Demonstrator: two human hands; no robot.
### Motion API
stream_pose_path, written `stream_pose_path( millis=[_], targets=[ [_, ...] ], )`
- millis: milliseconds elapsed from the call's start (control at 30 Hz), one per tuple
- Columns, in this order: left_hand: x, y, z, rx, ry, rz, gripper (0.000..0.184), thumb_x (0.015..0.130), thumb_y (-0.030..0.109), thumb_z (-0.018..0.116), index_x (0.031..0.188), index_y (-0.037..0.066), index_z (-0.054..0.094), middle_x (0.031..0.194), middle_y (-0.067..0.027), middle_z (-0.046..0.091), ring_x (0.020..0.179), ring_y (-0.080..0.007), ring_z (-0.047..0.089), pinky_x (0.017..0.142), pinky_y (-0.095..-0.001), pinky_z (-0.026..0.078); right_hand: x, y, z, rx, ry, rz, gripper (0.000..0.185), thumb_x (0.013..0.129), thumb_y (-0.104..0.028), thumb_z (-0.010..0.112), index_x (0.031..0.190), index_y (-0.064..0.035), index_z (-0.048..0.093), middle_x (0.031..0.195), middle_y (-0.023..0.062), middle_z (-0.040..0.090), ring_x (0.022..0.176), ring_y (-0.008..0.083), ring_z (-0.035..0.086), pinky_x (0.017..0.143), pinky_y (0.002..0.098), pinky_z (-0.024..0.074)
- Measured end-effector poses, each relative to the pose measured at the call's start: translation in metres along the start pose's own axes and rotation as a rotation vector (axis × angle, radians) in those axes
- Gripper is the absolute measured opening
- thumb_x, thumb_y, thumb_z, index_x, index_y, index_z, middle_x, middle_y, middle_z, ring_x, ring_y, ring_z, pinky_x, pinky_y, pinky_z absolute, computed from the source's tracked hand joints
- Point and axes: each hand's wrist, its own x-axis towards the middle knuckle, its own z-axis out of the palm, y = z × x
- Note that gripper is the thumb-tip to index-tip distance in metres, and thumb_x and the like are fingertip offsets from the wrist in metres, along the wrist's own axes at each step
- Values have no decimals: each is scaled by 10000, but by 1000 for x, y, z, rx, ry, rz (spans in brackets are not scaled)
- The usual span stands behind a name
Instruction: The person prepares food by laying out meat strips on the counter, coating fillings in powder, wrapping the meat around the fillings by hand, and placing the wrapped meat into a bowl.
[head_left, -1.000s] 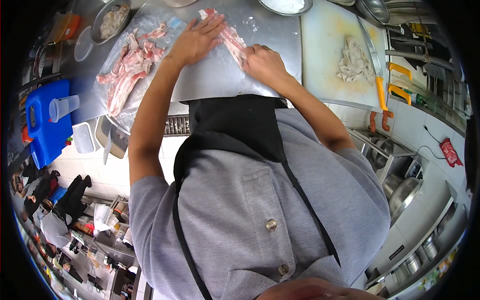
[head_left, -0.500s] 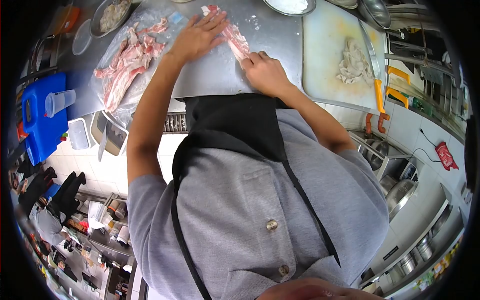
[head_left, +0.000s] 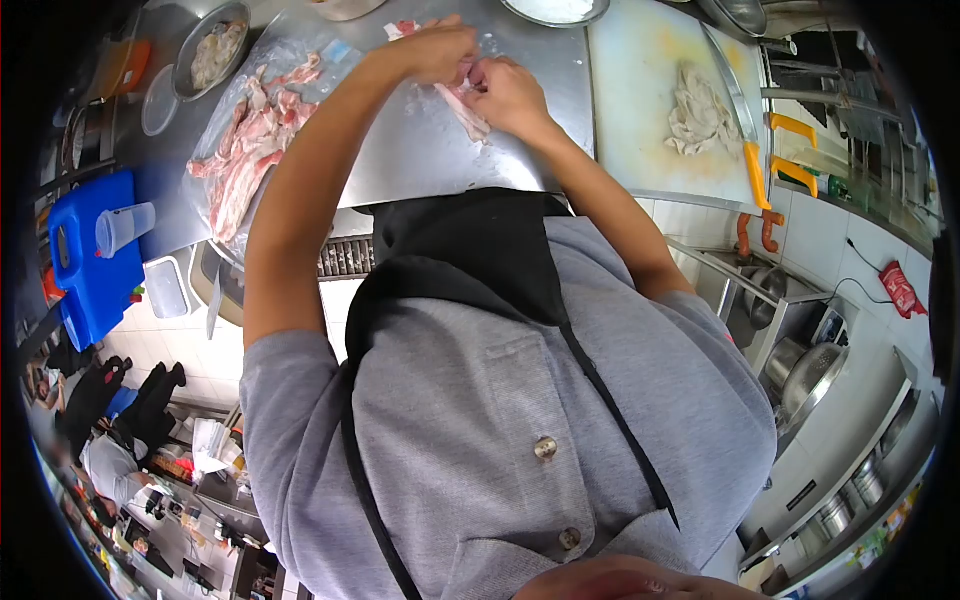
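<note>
A strip of raw meat [head_left: 463, 113] lies on the steel table [head_left: 400, 165], its far end showing beyond my left hand. My left hand [head_left: 443, 52] is bent over the strip with its fingers closed on it. Right beside it, my right hand [head_left: 510, 92] pinches the same strip, and the fingertips of both hands nearly meet. Several more pieces of raw meat [head_left: 250, 145] rest on clear plastic sheeting to the left of my left forearm.
A white cutting board [head_left: 640, 130] on the right holds a crumpled cloth [head_left: 700, 112] and a knife with a yellow handle [head_left: 754, 175]. Metal bowls [head_left: 213, 55] stand along the far edge. A blue container [head_left: 95, 260] is at left. People stand in the lower left background.
My left hand has moved right and curled from lying flat. My right hand has shifted up and away from the strip's near end, so the hands are now close together.
</note>
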Motion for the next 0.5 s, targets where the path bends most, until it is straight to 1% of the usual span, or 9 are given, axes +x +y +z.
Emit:
stream_pose_path(
  millis=[67,167,200,267,300,333,433,467,500],
  targets=[
    [-2,1,-5,32,-32,10,208,687,59,684,891,51,642,960,-70,596,1037,-305,499,914,-416,415,1,-1,2,-51,-72,50,246,761,-249,693,888,-39,677,1002,164,671,927,368,660,793,468,537],
    [-6,-4,-2,-61,-37,-1,177,693,54,678,861,45,622,960,-68,589,1045,-300,493,905,-416,414,-3,-9,1,-84,-44,58,255,780,-248,693,896,-22,669,1014,182,668,909,374,666,787,466,541],
    [-7,-5,1,-85,4,-29,163,695,49,674,847,42,613,953,-72,586,1039,-298,493,901,-415,416,-4,-8,3,-83,-46,55,255,780,-248,693,896,-22,669,1014,182,668,909,374,666,787,466,541],
    [-9,-9,7,-113,47,-62,151,698,44,670,833,40,603,946,-75,583,1034,-297,493,897,-413,418,-7,-5,7,-98,42,-51,248,802,-232,687,912,-12,658,1010,202,662,890,381,669,776,469,539],
    [-9,-10,7,-70,82,5,146,700,36,667,830,41,600,923,-75,583,1024,-297,494,890,-413,420,-7,-5,6,-100,39,-54,248,802,-232,687,912,-12,658,1010,202,662,890,381,669,776,469,539],
    [-10,-10,8,-26,116,71,142,703,29,663,827,42,597,901,-75,582,1014,-298,496,883,-412,422,-7,-5,5,-52,13,-39,242,807,-220,681,918,-6,653,1013,208,659,886,383,669,775,472,536],
    [-8,-8,1,-18,131,103,136,704,35,666,818,43,591,882,-74,581,991,-300,508,882,-418,430,-8,-2,6,39,3,-38,226,808,-200,675,917,-4,645,1012,214,656,892,384,666,768,479,529],
    [-8,-7,-2,-18,132,102,136,704,35,666,818,43,591,882,-74,581,991,-300,508,882,-418,430,-9,0,6,83,18,-51,216,803,-192,674,911,-7,643,1008,214,654,902,383,662,763,483,526],
    [-12,3,-13,-38,85,37,121,714,35,664,815,45,597,892,-70,588,993,-298,522,889,-420,432,-11,3,8,84,16,-50,216,803,-192,674,911,-7,643,1008,214,654,902,383,662,763,483,526]
  ],
)
